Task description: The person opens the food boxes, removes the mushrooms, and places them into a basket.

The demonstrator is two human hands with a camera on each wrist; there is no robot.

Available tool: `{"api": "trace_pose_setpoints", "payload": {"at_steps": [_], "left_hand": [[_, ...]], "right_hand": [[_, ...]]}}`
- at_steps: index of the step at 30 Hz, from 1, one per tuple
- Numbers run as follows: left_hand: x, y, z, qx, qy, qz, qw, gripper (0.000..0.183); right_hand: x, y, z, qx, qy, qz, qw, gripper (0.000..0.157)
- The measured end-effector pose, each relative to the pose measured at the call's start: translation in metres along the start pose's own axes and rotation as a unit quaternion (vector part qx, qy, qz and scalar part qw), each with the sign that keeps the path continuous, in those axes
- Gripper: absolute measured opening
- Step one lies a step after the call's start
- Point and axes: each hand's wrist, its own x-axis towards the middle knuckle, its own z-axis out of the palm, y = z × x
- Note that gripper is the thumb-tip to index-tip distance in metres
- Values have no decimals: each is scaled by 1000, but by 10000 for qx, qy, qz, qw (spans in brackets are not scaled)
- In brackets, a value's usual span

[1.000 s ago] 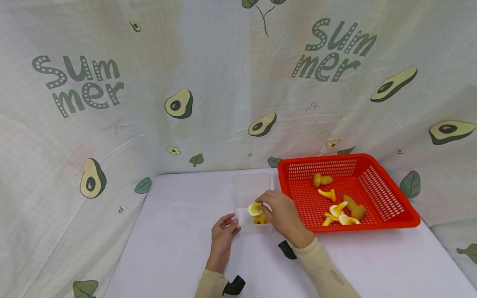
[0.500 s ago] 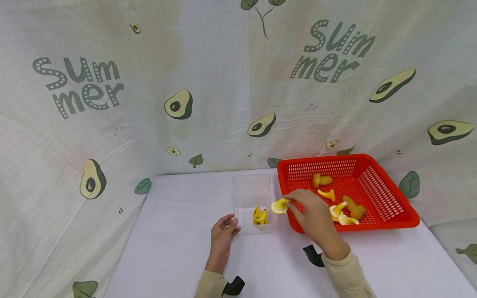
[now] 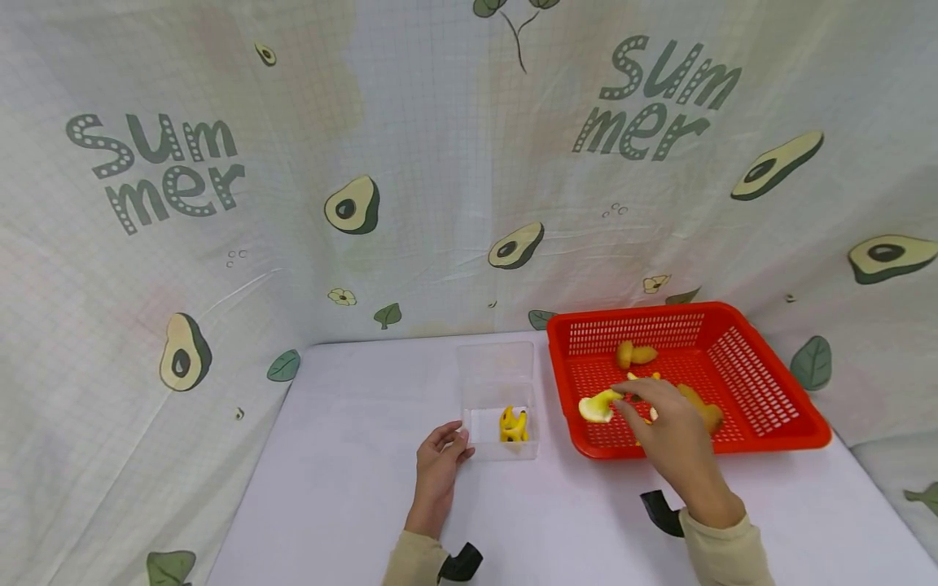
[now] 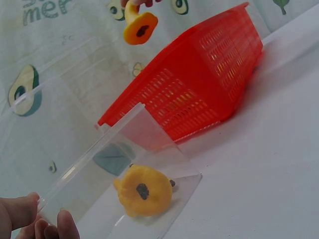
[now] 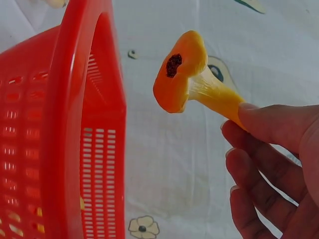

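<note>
My right hand (image 3: 677, 443) pinches a yellow mushroom (image 3: 599, 406) by its stem, above the left part of the red basket (image 3: 769, 443). In the right wrist view the mushroom's orange cap (image 5: 184, 69) shows a dark patch. My left hand (image 3: 437, 472) grips the left edge of a clear plastic box (image 3: 479, 425), thumb on one side and fingers on the other. Inside the box, toward its right side, lies yellow mushroom-like stuff with dark spots (image 3: 513, 425); in the left wrist view it is a rounded yellow cap (image 4: 144, 191).
Brown mushrooms (image 3: 636, 354) and paler yellow ones lie in the basket, some hidden behind my right hand. The box's raised clear lid (image 3: 496, 360) stands at its back. A printed cloth (image 3: 410, 163) hangs behind the white table (image 3: 352, 456).
My right hand has moved right with the mushroom, from above the clear box to above the red basket. My left hand has stayed at the box's edge.
</note>
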Motion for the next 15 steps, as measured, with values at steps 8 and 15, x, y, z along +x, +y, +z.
{"api": "trace_pose_setpoints", "payload": {"at_steps": [8, 15], "left_hand": [[-1, 0, 0, 35, -17, -4, 10000, 37], [-1, -1, -1, 121, 12, 62, 9999, 38]], "right_hand": [[-6, 12, -9, -68, 222, 76, 9997, 35], [-11, 18, -13, -285, 240, 426, 9984, 35]]}}
